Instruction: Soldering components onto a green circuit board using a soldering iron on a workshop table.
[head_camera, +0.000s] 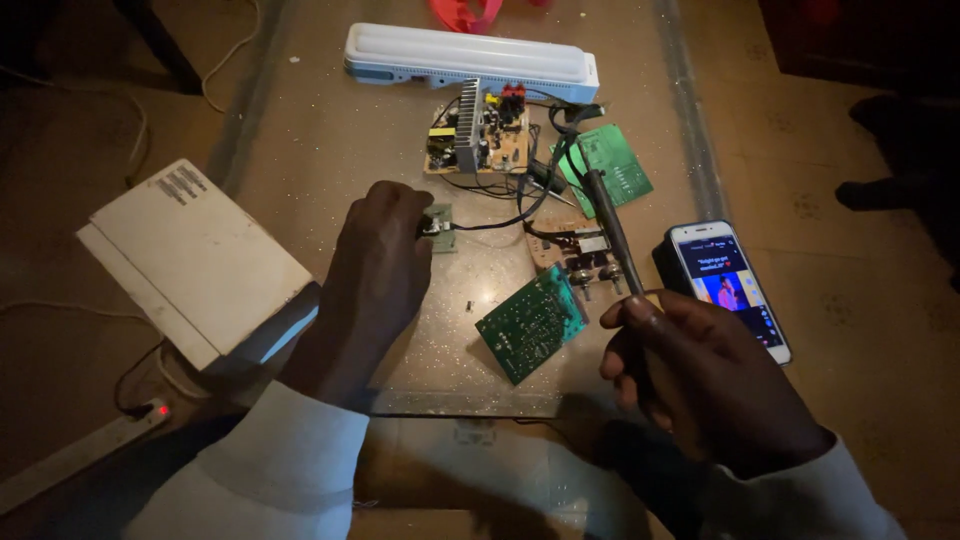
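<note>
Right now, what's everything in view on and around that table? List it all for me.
Lamp: 1, white, table's far edge.
Heatsink board: 1, tan, below lamp.
Green boards: 2, one far right, one near centre.
Small board: 1, green, at left fingers.
Soldering iron: 1, dark, held.
Phone: 1, white, lit, right.
White case: 1, left.
Power strip: 1, white, near left.
Table: 1, glass-topped.
Hands: left hand on small board; right hand gripping iron.
</note>
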